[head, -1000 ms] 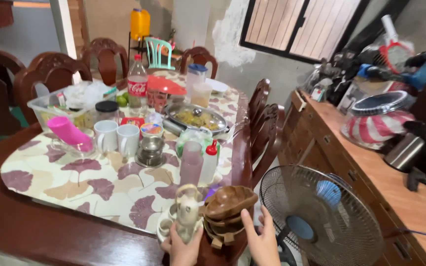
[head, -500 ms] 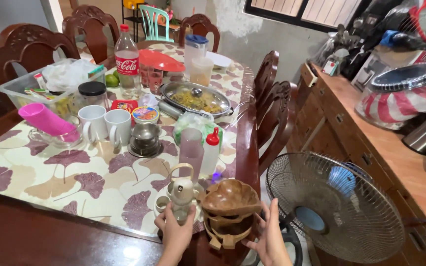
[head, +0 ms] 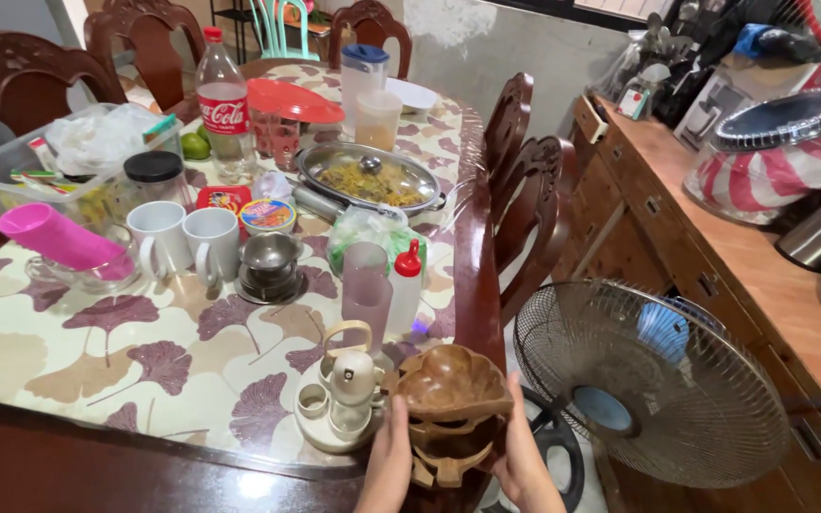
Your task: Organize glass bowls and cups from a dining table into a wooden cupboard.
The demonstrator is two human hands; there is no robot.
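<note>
We see a long wooden dining table [head: 68, 465] under a leaf-patterned cloth [head: 144, 342], with carved wooden chairs [head: 525, 190] along its far and right sides, and to the right a wooden sideboard [head: 715, 247] carrying a striped red-and-white lidded container [head: 772, 171]. On the floor between table and sideboard stands a round wire-caged fan [head: 648, 380], just beside our right arm. On the table sit a clear plastic bin [head: 11, 176] of odds and ends, a covered metal dish of food [head: 370, 176], a red-capped soda bottle [head: 224, 104], a pink tumbler [head: 57, 237] lying in a glass bowl, two white mugs [head: 187, 242], a small metal drip filter [head: 270, 266], a frosted cup [head: 366, 294] and a squeeze bottle with a red cap [head: 405, 290]. At the near edge, a small white tea set on a round tray [head: 339, 408] stands free. Just right of it, touching the table's rim, is the carved wooden leaf-shaped stand [head: 453, 399]. Our left hand [head: 393, 456] presses flat against its left side and our right hand [head: 525, 456] against its right side, so we grasp the stand between both palms, fingers wrapped along its lower tiers.
</note>
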